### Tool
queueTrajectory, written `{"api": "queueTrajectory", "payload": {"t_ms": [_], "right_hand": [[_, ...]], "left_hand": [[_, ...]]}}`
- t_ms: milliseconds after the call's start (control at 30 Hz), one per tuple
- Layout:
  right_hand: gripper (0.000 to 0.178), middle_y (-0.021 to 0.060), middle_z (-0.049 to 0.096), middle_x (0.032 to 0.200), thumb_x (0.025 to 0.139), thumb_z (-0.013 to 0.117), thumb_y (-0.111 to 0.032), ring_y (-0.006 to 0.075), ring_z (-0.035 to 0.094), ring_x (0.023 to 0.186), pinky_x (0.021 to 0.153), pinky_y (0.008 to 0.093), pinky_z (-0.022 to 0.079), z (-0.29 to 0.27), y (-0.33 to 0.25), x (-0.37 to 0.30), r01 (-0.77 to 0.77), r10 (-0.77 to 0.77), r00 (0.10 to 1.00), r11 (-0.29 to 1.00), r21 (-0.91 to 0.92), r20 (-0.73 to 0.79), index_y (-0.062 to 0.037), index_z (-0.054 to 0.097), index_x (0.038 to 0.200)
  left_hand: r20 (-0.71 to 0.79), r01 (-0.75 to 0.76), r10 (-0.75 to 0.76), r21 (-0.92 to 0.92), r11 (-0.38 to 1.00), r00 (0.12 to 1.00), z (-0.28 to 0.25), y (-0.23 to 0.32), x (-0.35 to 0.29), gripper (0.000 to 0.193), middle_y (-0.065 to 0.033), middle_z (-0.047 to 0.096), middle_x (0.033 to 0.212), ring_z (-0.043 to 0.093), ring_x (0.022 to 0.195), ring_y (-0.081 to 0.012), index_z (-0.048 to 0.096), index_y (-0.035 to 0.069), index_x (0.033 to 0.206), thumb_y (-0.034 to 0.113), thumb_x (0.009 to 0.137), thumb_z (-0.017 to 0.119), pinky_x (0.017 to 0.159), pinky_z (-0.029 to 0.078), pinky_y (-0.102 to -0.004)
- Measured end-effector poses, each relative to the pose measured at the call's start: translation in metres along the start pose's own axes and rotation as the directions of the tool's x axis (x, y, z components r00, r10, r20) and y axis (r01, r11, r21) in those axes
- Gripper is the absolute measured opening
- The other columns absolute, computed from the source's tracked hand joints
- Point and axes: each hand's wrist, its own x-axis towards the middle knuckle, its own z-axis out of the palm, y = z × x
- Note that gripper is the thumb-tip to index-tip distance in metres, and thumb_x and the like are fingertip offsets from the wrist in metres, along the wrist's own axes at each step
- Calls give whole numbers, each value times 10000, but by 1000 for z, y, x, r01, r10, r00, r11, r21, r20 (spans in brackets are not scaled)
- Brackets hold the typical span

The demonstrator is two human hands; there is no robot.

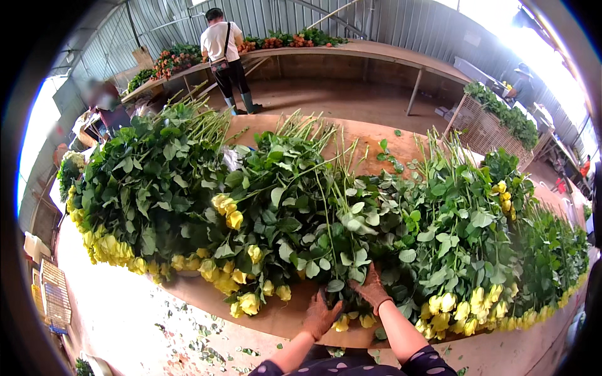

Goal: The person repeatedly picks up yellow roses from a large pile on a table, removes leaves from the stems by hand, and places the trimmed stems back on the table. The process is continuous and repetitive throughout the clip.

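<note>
Yellow roses (pixel 249 304) with long leafy green stems lie in heaps across a brown table, their heads toward me and the cut stem ends toward the far side. My left hand (pixel 320 316), in a rust-brown glove, is at the near edge of the middle heap, thumb and fingers apart. Just right of it and slightly farther in, my right hand (pixel 372 289), gloved alike, touches the rose leaves (pixel 359 258) with thumb and fingers spread; leaves partly hide its fingertips. A few yellow rose heads (pixel 340 323) show between and below my hands.
Other rose heaps lie left (pixel 147 188) and right (pixel 464 244). Past the table, a person (pixel 222 53) in boots stands at a long bench (pixel 382 51) with orange flowers. A woven crate (pixel 492 128) holds greenery. Leaf scraps (pixel 194 332) litter the floor at near left.
</note>
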Motion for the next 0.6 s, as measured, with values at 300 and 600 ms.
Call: {"api": "queueTrajectory", "payload": {"t_ms": [300, 600], "right_hand": [[409, 158, 487, 1115, 778, 504, -211, 229, 459, 1043, 894, 347, 331, 48, 3, -102, 220, -193, 975, 920, 326, -113, -33, 453, 1143], [364, 33, 565, 940, 773, 574, -227, 149, 513, 880, 786, 258, 391, -41, 2, -82, -116, -76, 984, 395, 911, 158, -8, 515, 1056]], "left_hand": [[196, -78, 247, -614, 786, 949, -3, -47, -56, 636, -144, 436, 1113, 427, 1040, -255, 340, 37, 1180, 156, 658, 684, 878, 356, -348], [334, 324, -141, -596, 735, 932, -61, -99, -21, 328, -47, 534, 1046, 517, 941, -164, 454, 39, 1122, 115, 812, 526, 801, 432, -277]]}}
